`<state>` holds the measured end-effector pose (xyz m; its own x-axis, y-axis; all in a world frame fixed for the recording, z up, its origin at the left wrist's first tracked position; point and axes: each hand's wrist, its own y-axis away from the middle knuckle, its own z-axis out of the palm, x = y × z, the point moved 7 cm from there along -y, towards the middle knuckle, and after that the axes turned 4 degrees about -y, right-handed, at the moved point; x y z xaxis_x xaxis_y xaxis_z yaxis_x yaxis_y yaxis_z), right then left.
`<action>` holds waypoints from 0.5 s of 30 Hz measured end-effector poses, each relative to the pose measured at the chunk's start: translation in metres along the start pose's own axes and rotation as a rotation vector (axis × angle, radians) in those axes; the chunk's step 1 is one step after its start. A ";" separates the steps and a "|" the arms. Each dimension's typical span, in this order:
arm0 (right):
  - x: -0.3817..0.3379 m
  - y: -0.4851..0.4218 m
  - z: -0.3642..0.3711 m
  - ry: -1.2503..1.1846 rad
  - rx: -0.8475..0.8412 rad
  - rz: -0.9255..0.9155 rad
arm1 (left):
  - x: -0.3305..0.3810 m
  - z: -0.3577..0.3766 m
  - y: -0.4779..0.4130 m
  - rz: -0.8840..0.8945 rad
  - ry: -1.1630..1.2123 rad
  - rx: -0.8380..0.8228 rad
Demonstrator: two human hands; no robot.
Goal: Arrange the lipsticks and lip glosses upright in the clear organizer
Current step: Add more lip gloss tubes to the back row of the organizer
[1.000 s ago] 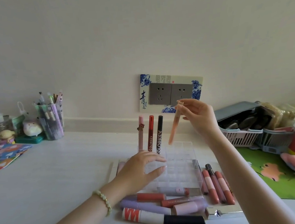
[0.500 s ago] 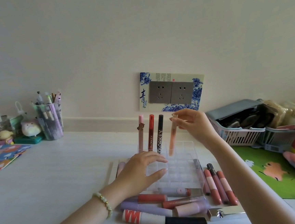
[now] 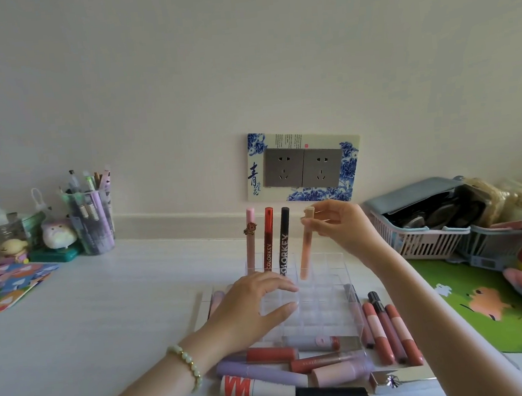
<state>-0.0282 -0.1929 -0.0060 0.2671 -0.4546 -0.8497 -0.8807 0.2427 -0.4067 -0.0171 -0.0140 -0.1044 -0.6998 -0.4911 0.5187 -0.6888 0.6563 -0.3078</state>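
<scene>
The right hand point(image 3: 344, 225) pinches a peach tube point(image 3: 306, 247) just below its cap, between the thumb and the fingertips. The tube hangs from that pinch nearly upright, leaning slightly, so the hand sits above and to the right of it. Its lower end is past the rim of the clear organizer point(image 3: 325, 299) and seems to be in a cell near the back. Which row that cell is in cannot be told through the clear walls.

Three tubes already stand in the back row: a pink tube point(image 3: 251, 243), a red tube point(image 3: 268, 241) and a black tube point(image 3: 284, 243). The peach one is just to the right of the black one. The left hand point(image 3: 250, 309) rests on the near left part of the organizer, with its fingers stretched out flat and the thumb spread, holding nothing.

The step in hand looks like seating the peach tube. To do it well, the person should bring the cap over the base so the tube is straight. It then goes down until it rests on the cell floor, and only then do the fingers let go. The left hand's weight should stop the light organizer from sliding.

Many loose tubes point(image 3: 268, 371) lie flat on the table point(image 3: 105, 306) at the organizer's near edge, and more tubes point(image 3: 388, 332) lie along its right side, so most of the task remains.
</scene>
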 end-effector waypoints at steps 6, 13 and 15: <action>-0.001 0.001 0.001 -0.013 0.010 -0.013 | 0.003 -0.001 0.000 0.019 0.025 -0.009; -0.004 0.002 0.002 -0.034 0.015 -0.010 | 0.032 -0.054 0.004 0.208 0.036 0.329; -0.005 0.002 0.001 -0.026 0.032 -0.010 | 0.019 -0.084 0.002 0.127 0.144 0.568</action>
<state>-0.0314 -0.1892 -0.0028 0.2861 -0.4352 -0.8537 -0.8651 0.2657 -0.4254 -0.0156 0.0259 -0.0285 -0.7779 -0.3205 0.5405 -0.6226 0.2764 -0.7321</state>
